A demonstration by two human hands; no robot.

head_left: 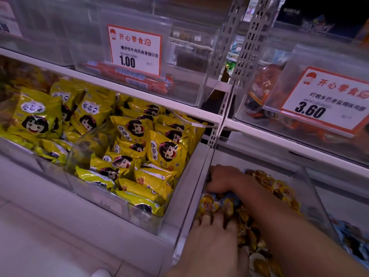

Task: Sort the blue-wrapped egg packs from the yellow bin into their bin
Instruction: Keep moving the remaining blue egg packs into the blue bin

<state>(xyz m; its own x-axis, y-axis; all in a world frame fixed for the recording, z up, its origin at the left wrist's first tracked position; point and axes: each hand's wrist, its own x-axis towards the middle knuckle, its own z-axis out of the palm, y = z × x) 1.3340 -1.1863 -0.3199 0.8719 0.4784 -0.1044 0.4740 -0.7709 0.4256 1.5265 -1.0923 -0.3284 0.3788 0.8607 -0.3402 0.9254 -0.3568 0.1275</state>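
Both hands deep in the yellow bin [311, 188] at 5 o'clock. Right hand [223, 179] curled into the pile, grip hidden; left hand [214, 222] spread flat. Blue packs [233, 197] between them. Best to pinch only blue ones, gently.

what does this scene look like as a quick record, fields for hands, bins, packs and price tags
setting: shop shelf with clear plastic bins
left hand: fingers down in the yellow egg packs, grip unclear
right hand: reaching across, buried in the same bin; whether it holds a pack is hidden
blue-wrapped packs: a few show between the hands
bin to the right: holds blue packs
bin to the left: big yellow snack bags
price tags: 1.00 and 3.60 on the upper bins
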